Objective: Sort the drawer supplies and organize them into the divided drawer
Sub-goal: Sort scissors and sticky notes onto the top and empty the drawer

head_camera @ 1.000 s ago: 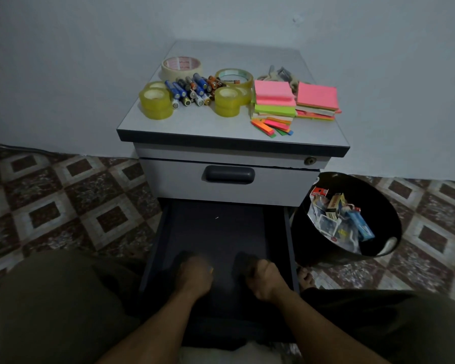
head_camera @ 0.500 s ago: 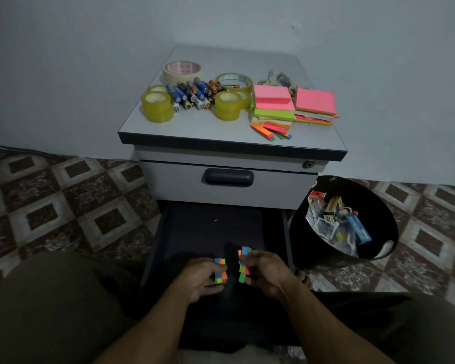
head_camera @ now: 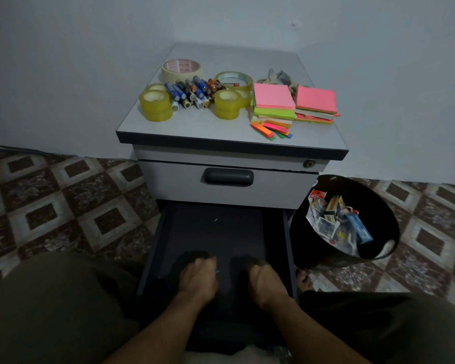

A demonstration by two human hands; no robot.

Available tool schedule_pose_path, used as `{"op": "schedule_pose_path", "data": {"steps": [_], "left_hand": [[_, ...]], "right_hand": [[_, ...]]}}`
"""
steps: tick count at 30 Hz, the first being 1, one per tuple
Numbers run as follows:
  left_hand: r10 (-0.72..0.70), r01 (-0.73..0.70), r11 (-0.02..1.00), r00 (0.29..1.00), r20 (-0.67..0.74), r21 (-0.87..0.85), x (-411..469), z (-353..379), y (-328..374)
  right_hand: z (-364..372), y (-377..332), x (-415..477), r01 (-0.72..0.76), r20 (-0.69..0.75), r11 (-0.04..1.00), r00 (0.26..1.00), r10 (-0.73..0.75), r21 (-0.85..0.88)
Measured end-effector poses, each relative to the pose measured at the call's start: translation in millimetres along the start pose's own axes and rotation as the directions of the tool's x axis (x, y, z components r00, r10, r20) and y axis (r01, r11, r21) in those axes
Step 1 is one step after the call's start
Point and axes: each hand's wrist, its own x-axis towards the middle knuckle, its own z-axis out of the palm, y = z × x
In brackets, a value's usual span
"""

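Both hands reach down into the open lower drawer, backs toward the camera. The left hand has its fingers bent under and out of sight, with a sliver of something blue showing at its inner edge; whether its grip has hold of anything cannot be told. The right hand lies just beside it, fingers likewise hidden, so its grip cannot be told either. The drawer is dark inside, its floor dim and bare ahead of the hands. Above it the upper drawer is closed, with a dark handle. The supplies lie on the grey worktop: two stacks of yellow tape rolls, a cream masking tape roll and a wider clear roll ring a heap of batteries. To their right sit two piles of sticky notes, pink on top with green and orange below, and a fan of coloured flag strips in front. A black bin of packaging stands on the tiled floor, touching the cabinet's right side.
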Motion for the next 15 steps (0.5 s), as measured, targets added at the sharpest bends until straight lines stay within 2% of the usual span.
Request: {"op": "schedule_pose_path", "data": {"steps": [4, 10, 13, 15], "left_hand": [[0.006, -0.007, 0.999, 1.0, 0.023, 0.045, 4.7, 6.5, -2.3], [-0.09, 0.091, 0.995, 0.995, 0.041, -0.029, 7.4, 3.6, -5.1], [-0.08, 0.082, 0.996, 0.996, 0.038, -0.046, 6.7, 1.9, -3.9], [-0.083, 0.085, 0.995, 0.996, 0.038, -0.042, 6.2, 1.2, -4.9]], "right_hand": [[6.0, -1.3, -0.4, 0.022, 0.005, 1.0, 1.0, -0.022, 0.001], [8.1, 3.7, -1.7, -0.06, -0.075, 0.983, 0.994, 0.074, 0.171], [10.3, 2.1, -2.8, -0.027, -0.083, 0.972, 0.995, 0.047, 0.232], [7.1, -0.3, -3.4, -0.059, -0.073, 0.96, 0.994, 0.082, 0.274]]}}
